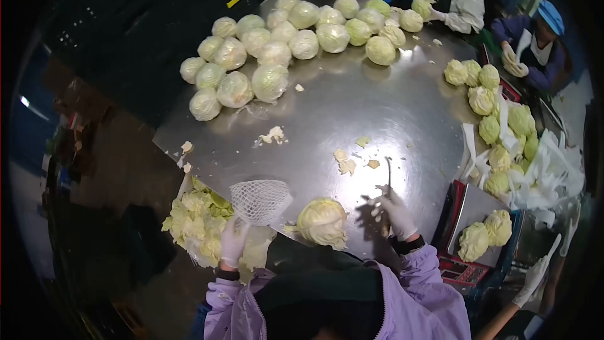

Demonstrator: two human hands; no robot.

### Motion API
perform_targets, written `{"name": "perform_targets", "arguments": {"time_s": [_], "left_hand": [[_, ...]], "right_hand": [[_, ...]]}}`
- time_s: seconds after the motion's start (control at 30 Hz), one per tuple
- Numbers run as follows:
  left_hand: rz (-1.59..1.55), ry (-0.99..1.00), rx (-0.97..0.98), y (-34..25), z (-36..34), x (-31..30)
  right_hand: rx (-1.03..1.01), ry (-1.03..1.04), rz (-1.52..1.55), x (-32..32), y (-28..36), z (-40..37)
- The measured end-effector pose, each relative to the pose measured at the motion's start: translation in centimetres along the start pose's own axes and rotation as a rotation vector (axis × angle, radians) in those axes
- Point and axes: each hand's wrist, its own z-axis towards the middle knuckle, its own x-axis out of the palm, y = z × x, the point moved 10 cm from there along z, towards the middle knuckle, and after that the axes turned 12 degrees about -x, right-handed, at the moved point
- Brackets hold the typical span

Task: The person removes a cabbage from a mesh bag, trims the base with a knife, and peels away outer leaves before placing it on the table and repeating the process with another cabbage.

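My left hand (233, 243), in a white glove, pinches the edge of a white foam net sleeve (261, 201) at the table's near left edge. Gloved too, my right hand (396, 215) is closed on a thin, dark knife (389, 175) whose blade points away from me. Between my hands a trimmed cabbage (322, 221) rests at the near edge, touched by neither. Beside my left hand, loose cabbage leaves (198, 214) fill a bag hanging below the edge.
Many wrapped cabbages (275, 53) stand on the far side of the metal table (327, 113). Leaf scraps (345, 160) lie mid-table. At right, a scale (481, 204) bears two cabbages, near more cabbages and white plastic (550, 170). Co-workers stand opposite; another gloved hand (535, 274) reaches in lower right.
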Motion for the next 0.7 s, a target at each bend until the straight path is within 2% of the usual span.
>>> {"name": "perform_targets", "arguments": {"time_s": [0.03, 0.07, 0.13, 0.17, 0.2, 0.23, 0.27, 0.33, 0.37, 0.43, 0.57, 0.63, 0.7], "left_hand": [[-0.021, 0.156, 0.047, -3.5, -0.5, 3.8], [-0.042, 0.311, 0.094, -6.6, -1.2, 7.6], [0.137, 0.381, 0.446, -13.6, -2.9, 13.1], [0.143, 0.4, 0.457, -15.1, -3.1, 14.2], [0.206, 0.451, 0.389, -15.7, -3.1, 15.7], [0.272, 0.502, 0.322, -15.9, -3.1, 16.9], [0.284, 0.526, 0.336, -16.5, -3.4, 17.6], [0.405, 0.454, 0.282, -16.5, -3.2, 18.0], [0.415, 0.471, 0.289, -16.6, -3.6, 18.6], [0.422, 0.282, 0.417, -18.2, -4.3, 18.0], [0.418, 0.312, 0.321, -18.1, -4.7, 19.1], [0.439, 0.219, 0.474, -18.0, -5.1, 19.4], [0.467, 0.248, 0.401, -17.9, -4.3, 19.2]], "right_hand": [[-0.069, 0.031, 0.026, 0.4, -2.8, 0.2], [0.008, 0.114, -0.055, 1.2, -5.4, 0.2], [0.002, 0.098, -0.008, 2.1, -7.3, -0.4], [0.004, 0.109, -0.003, 2.8, -7.3, -1.1], [0.004, 0.118, 0.003, 3.4, -6.9, -2.0], [-0.001, 0.161, -0.267, 3.7, -6.4, -2.9], [-0.347, 0.135, -0.619, 3.9, -5.0, -3.1], [-0.635, 0.039, -0.968, 5.6, -2.6, -5.1], [-0.624, 0.021, -0.962, 6.0, -2.2, -5.3], [-0.335, 0.096, -1.08, 6.2, -4.2, -4.8], [-0.293, 0.101, -1.152, 5.9, -4.4, -3.5], [-0.327, 0.156, -1.136, 6.2, -4.6, -2.2], [-0.319, 0.167, -1.161, 6.3, -4.6, -2.1]]}}
